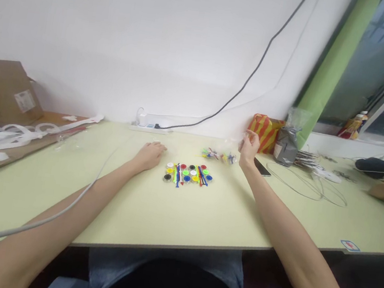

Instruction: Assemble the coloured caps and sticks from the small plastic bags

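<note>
Multicolored discs (186, 178) and sticks (178, 176): middle of tabletop (170, 217), broad margin to front edge. Left hand (150, 156): unclenched, resting just left. Right hand (249, 148): raised, fingertips drawn together, contents unclear. Colorful bundles (211, 154): nearer back edge.

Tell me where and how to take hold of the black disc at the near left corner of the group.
Pinch the black disc by its round rim, probably best with the left hand coming from the left: a yellow disc sits just behind it and coloured sticks lie to its right.
</note>
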Demonstrator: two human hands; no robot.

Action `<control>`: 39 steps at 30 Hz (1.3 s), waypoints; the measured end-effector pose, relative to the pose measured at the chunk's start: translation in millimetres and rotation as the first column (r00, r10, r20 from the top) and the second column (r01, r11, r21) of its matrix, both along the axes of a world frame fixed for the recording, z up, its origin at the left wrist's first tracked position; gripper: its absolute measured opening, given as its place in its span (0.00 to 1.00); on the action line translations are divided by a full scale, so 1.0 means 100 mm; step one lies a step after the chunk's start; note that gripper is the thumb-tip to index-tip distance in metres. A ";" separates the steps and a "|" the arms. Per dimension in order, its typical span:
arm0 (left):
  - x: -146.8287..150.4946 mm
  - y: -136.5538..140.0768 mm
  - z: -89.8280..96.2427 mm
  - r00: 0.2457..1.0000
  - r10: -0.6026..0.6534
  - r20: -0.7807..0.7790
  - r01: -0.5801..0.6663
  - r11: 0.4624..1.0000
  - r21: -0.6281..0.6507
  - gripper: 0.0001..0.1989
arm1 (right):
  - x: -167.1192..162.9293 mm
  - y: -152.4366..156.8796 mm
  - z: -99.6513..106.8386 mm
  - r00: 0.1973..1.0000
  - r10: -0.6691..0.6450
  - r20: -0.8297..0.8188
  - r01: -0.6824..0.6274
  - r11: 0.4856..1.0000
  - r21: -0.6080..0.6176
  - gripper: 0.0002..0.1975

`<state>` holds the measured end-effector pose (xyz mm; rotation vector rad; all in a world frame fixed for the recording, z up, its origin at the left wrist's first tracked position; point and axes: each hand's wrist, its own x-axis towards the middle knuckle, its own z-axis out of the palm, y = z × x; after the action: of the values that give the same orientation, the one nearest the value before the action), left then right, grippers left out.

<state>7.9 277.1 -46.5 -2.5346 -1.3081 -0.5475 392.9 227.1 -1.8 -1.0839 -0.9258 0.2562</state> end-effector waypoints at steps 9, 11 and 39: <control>0.38 -0.51 0.35 0.982 -0.189 -0.008 0.185 0.951 0.249 0.18 | -0.46 -0.36 -0.02 0.654 -0.079 0.752 -0.001 0.994 0.105 0.19; 0.50 -0.61 0.34 0.966 -0.255 -0.034 0.255 0.932 0.259 0.19 | -0.72 -0.44 0.00 0.494 -0.006 0.870 -0.116 0.991 0.073 0.22; -0.04 -0.10 0.11 0.994 0.023 0.106 -0.001 0.980 -0.198 0.20 | -1.15 -0.61 -0.06 0.183 0.184 0.966 -0.302 0.945 -0.122 0.46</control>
<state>3.7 267.6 -35.4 -2.6873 -1.4831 -0.5865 277.8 166.2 -7.4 -0.9222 -2.2963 -0.3124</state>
